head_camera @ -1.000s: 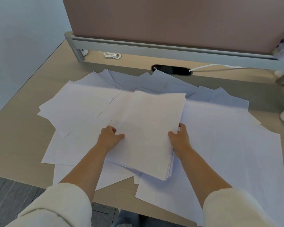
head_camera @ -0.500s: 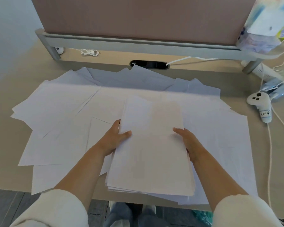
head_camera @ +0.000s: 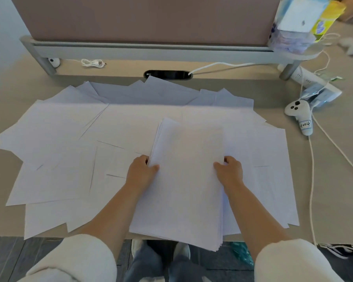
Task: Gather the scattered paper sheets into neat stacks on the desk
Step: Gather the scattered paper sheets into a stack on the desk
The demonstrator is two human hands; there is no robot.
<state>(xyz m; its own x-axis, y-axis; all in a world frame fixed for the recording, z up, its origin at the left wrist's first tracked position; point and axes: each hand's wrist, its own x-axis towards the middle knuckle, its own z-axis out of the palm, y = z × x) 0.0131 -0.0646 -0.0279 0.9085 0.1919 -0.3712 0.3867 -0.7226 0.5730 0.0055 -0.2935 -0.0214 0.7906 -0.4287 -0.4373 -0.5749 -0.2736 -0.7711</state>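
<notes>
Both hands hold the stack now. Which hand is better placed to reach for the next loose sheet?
Probably the left hand. The wider spread of loose sheets lies open on its side, while the right hand can grip the stack, whose near end overhangs the desk.

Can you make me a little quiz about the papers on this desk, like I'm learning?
1. True or false: the left hand and the right hand both grip the paper stack.
2. Where does the white controller lie? A) right of the loose sheets B) on the stack C) on the floor
3. Fill in: the stack's near end hangs over the desk's front ____.
Key: 1 true; 2 A; 3 edge.
</notes>
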